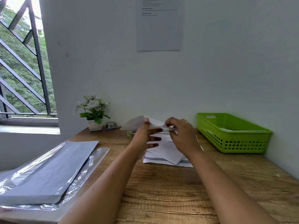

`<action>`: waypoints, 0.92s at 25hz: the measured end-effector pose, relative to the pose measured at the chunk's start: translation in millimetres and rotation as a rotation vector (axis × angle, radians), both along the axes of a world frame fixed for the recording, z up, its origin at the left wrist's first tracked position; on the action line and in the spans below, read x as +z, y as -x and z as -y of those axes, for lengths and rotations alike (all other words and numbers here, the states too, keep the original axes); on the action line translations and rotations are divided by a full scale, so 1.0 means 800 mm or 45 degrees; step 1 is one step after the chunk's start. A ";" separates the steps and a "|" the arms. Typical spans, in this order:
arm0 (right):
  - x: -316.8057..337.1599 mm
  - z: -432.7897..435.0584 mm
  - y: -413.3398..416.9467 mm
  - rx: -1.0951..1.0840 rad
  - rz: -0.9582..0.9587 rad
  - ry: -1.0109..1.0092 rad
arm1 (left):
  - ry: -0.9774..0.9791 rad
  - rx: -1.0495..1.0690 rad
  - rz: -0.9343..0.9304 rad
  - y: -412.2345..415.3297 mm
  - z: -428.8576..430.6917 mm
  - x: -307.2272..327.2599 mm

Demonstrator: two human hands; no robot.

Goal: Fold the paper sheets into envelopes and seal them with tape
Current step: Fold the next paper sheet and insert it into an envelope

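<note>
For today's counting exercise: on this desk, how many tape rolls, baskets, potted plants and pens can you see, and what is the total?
Tape rolls: 2
Green basket: 1
Potted plant: 1
Pen: 1
Total: 5

Basket (233,143) right of papers (165,154); plant (93,110) behind-left.
</note>
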State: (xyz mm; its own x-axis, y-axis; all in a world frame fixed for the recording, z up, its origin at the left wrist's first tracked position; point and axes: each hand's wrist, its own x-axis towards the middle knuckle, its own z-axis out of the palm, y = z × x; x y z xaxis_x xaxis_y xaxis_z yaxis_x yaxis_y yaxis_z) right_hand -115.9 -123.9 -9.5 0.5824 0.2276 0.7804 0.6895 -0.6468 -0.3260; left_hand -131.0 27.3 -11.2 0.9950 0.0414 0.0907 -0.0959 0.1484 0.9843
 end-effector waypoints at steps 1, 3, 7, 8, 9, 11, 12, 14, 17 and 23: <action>-0.006 -0.001 -0.002 -0.004 -0.053 0.075 | 0.040 0.075 -0.029 -0.004 -0.009 -0.001; -0.013 0.001 -0.006 0.015 -0.135 0.154 | 0.025 0.157 -0.082 -0.008 -0.023 -0.006; -0.013 0.006 -0.007 -0.002 -0.186 0.184 | -0.046 0.124 -0.134 -0.014 -0.017 -0.017; -0.011 0.005 -0.005 -0.026 -0.156 0.196 | -0.033 0.120 -0.121 -0.017 -0.016 -0.018; -0.010 0.003 -0.003 -0.044 -0.113 0.214 | -0.012 0.131 -0.100 -0.021 -0.019 -0.019; -0.009 -0.003 0.001 -0.027 -0.017 0.254 | 0.046 0.162 -0.048 -0.030 -0.026 -0.023; -0.009 -0.006 0.003 -0.001 0.026 0.278 | 0.057 0.172 -0.019 -0.033 -0.028 -0.025; -0.010 -0.009 0.002 0.031 0.090 0.326 | 0.028 0.223 0.037 -0.034 -0.029 -0.027; -0.013 -0.014 0.002 0.024 0.122 0.304 | 0.021 0.320 0.118 -0.030 -0.027 -0.024; -0.023 -0.019 -0.004 0.027 -0.118 0.124 | -0.007 0.124 0.086 -0.028 -0.026 -0.028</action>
